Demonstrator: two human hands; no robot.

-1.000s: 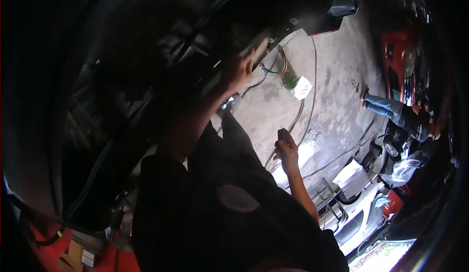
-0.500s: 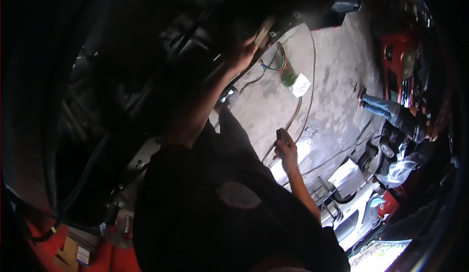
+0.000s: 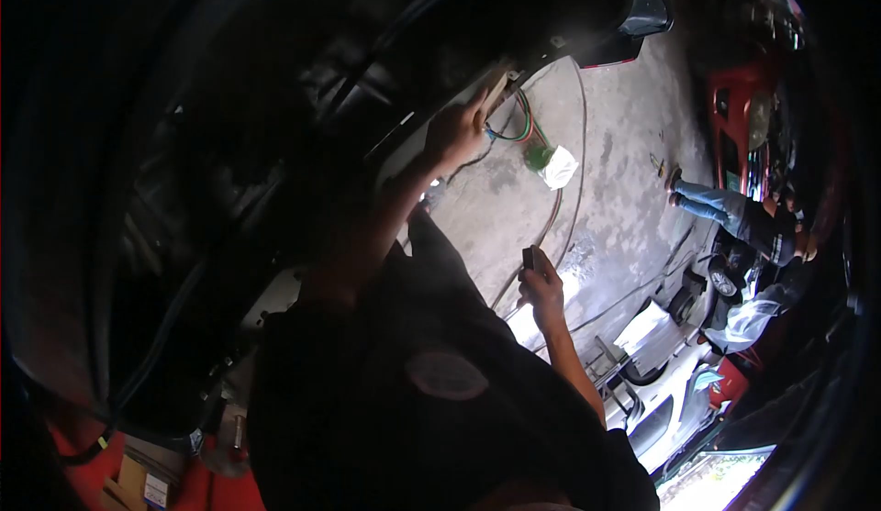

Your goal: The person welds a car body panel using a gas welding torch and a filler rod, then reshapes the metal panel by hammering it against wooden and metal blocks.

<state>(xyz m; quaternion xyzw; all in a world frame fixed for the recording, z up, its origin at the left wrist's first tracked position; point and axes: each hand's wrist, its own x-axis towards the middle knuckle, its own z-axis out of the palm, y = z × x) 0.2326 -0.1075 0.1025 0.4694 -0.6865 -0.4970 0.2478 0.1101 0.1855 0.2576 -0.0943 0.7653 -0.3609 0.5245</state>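
My left hand [image 3: 456, 131] reaches up to the edge of a dark vehicle body panel [image 3: 551, 16]. Its fingers are around a flat tan block [image 3: 496, 95], which lies along that edge; the panel's shadow hides part of the grip. Lower down, my right hand [image 3: 542, 289] is raised over the floor, away from the panel. A small dark rectangular block [image 3: 528, 258] sticks up from its closed fingers; what kind of thing it is, I cannot tell.
Hoses [image 3: 528, 126] and a white cloth or paper [image 3: 559, 168] lie on the concrete floor [image 3: 624, 135]. A person in jeans [image 3: 711, 201] stands at the right, near a white car [image 3: 674, 401]. Red vehicle parts [image 3: 730, 116] are beyond. A cardboard box [image 3: 131, 483] sits lower left.
My left hand and the tan block have shifted down along the panel edge. My right hand stays in nearly the same place, with the dark block still in it.
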